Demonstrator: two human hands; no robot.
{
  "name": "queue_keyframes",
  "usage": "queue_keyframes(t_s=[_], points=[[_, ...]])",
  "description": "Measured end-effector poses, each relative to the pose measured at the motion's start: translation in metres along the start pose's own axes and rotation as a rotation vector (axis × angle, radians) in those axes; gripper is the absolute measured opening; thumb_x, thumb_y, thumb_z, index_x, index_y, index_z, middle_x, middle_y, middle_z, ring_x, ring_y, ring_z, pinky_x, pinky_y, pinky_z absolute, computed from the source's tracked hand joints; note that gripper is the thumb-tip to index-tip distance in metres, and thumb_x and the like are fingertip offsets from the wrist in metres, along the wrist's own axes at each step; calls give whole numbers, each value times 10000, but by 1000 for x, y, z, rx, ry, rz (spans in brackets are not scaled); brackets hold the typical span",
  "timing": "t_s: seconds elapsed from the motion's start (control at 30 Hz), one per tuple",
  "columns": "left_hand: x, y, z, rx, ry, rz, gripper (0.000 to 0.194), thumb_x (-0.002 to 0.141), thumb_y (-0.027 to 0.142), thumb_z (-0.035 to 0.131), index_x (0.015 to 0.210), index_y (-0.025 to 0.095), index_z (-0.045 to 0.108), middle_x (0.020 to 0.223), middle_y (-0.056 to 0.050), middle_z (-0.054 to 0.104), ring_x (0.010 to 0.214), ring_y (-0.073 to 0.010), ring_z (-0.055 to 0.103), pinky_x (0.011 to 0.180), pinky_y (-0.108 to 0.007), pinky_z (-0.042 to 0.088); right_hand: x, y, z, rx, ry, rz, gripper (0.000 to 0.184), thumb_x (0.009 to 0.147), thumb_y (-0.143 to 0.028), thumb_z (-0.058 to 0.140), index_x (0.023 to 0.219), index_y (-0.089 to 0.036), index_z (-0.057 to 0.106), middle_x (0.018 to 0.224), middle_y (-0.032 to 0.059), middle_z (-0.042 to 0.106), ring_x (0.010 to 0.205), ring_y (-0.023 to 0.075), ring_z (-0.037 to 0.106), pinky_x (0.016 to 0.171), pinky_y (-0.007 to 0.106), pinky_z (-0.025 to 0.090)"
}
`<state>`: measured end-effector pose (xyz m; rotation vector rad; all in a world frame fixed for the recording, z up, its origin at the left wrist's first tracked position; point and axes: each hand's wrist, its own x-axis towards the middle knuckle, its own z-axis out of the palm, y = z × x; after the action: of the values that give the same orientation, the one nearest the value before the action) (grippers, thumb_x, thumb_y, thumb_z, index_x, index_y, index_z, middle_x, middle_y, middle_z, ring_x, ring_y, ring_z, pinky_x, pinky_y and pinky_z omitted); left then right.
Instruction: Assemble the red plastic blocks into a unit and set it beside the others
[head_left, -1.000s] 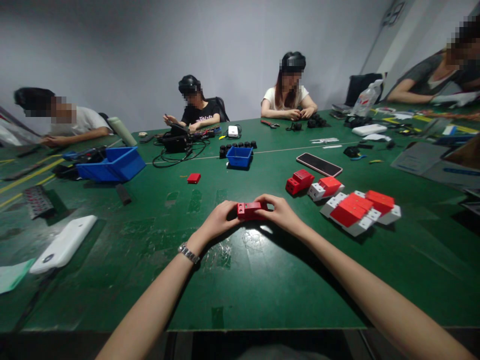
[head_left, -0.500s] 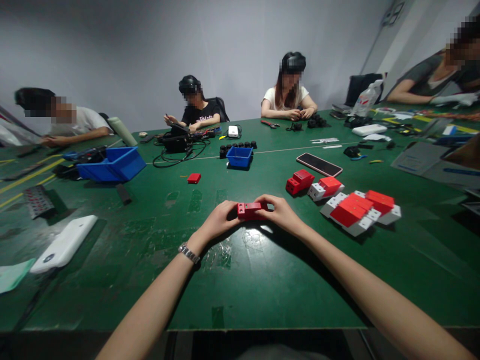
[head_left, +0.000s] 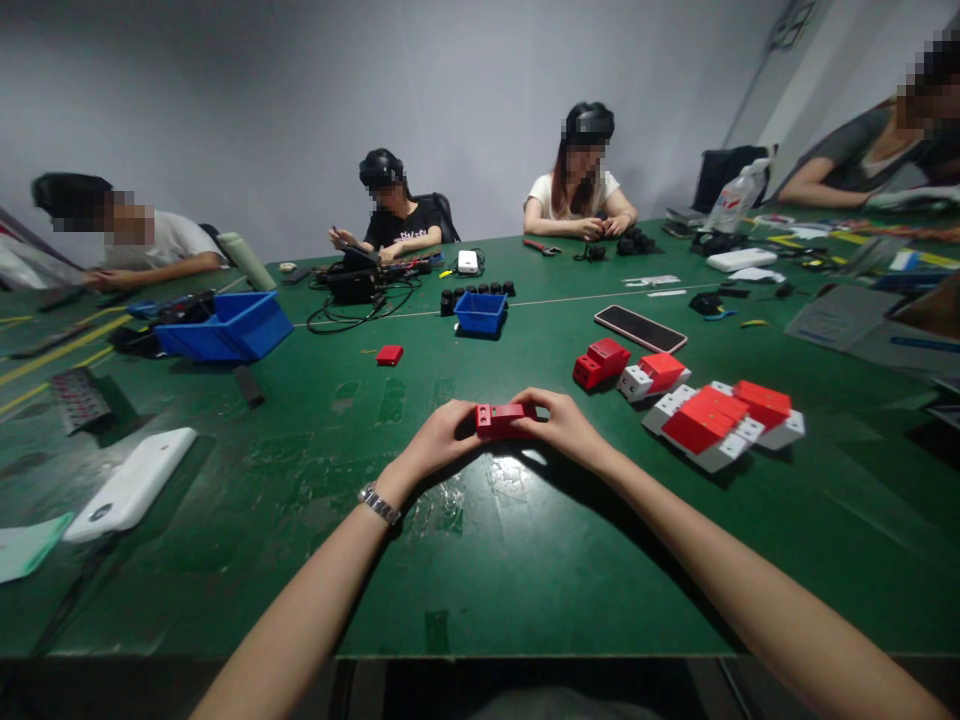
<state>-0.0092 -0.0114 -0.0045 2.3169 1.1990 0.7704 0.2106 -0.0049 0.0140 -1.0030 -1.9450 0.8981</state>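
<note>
Both my hands hold one small red plastic block (head_left: 501, 418) just above the green table (head_left: 525, 560), at the centre of view. My left hand (head_left: 439, 440), with a watch on its wrist, grips the block's left end with curled fingers. My right hand (head_left: 564, 425) grips its right end the same way. To the right lie a red block (head_left: 600, 362), a red-and-white block (head_left: 654, 374) and a cluster of red-and-white blocks (head_left: 720, 422).
A small blue bin (head_left: 480, 312) with black parts behind it, a small red piece (head_left: 389, 354) and a phone (head_left: 640, 328) lie farther back. A larger blue bin (head_left: 225, 328) and a white device (head_left: 131, 484) are at left. Several other people sit around the table.
</note>
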Motion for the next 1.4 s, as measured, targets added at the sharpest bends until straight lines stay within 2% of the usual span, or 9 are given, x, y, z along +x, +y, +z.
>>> queue_keyframes(t_s=[0.8, 1.0, 1.2, 1.4], points=[[0, 0, 0, 12, 4, 28, 387, 797, 442, 575, 1084, 183, 560, 1021, -67, 621, 921, -200, 565, 826, -349, 450, 0, 4, 1, -56, -23, -17, 168, 744, -252, 592, 881, -158, 620, 820, 30, 633, 714, 146, 545, 673, 272, 424], [0, 1, 0, 9, 2, 15, 383, 801, 436, 570, 1093, 191, 556, 1025, -65, 619, 924, -203, 563, 829, -354, 451, 0, 2, 1, 19, -36, -18, 200, 753, -260, 584, 933, -174, 604, 858, 24, 634, 735, 143, 548, 671, 266, 423], [0, -1, 0, 16, 0, 23, 377, 802, 438, 567, 1087, 192, 557, 1019, -65, 618, 920, -204, 562, 826, -357, 451, 1, 5, 1, -14, -28, 2, 179, 753, -292, 599, 882, -172, 631, 842, 33, 646, 770, 167, 561, 715, 293, 423], [0, -1, 0, 13, 3, 28, 376, 801, 432, 572, 1086, 187, 558, 1017, -67, 620, 920, -204, 565, 823, -354, 451, 1, 5, 1, -48, -27, -5, 176, 756, -290, 598, 867, -158, 633, 811, 32, 635, 735, 158, 545, 694, 284, 419]])
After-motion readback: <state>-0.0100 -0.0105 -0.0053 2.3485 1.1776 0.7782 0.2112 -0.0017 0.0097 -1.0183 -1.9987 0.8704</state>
